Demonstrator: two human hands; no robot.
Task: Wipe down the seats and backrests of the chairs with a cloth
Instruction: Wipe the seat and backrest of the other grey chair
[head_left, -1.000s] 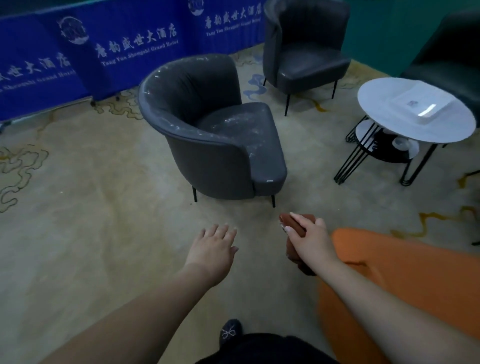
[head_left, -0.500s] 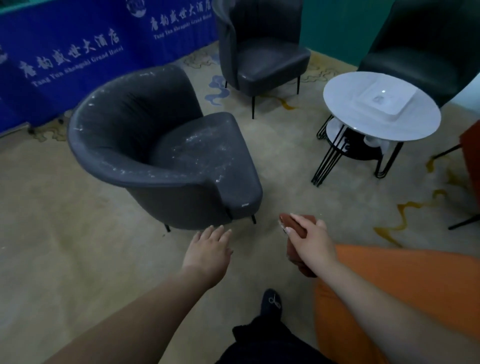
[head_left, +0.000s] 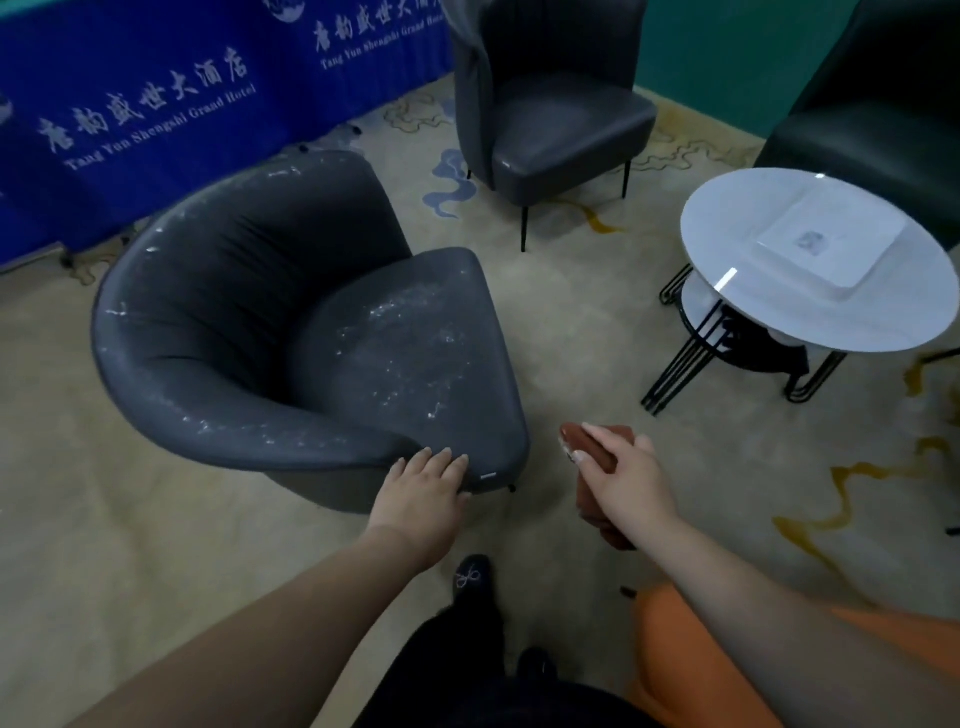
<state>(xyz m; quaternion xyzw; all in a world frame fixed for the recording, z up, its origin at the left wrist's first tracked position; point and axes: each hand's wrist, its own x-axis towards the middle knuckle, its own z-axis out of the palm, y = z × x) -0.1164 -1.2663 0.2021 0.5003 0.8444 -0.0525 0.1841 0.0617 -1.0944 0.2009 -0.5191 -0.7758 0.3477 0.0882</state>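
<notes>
A dark grey tub chair (head_left: 291, 343) stands in front of me, its seat and curved backrest speckled with white dust. My left hand (head_left: 421, 491) lies with straight fingers on the near end of its armrest. My right hand (head_left: 623, 480) grips a folded reddish-brown cloth (head_left: 595, 444) in the air to the right of the chair, apart from it. A second grey chair (head_left: 550, 104) stands further back. A dark chair (head_left: 872, 119) sits at the far right behind the table.
A round white side table (head_left: 753, 312) on black wire legs stands at the right, with a white square tray (head_left: 831, 244) on top. A blue banner (head_left: 156, 104) runs along the back. An orange seat (head_left: 691, 649) is by my right arm. Carpet lies between.
I have come closer to the dusty chair. My left hand went from hanging in the air to resting on the armrest end. The cloth stays gripped in my right hand.
</notes>
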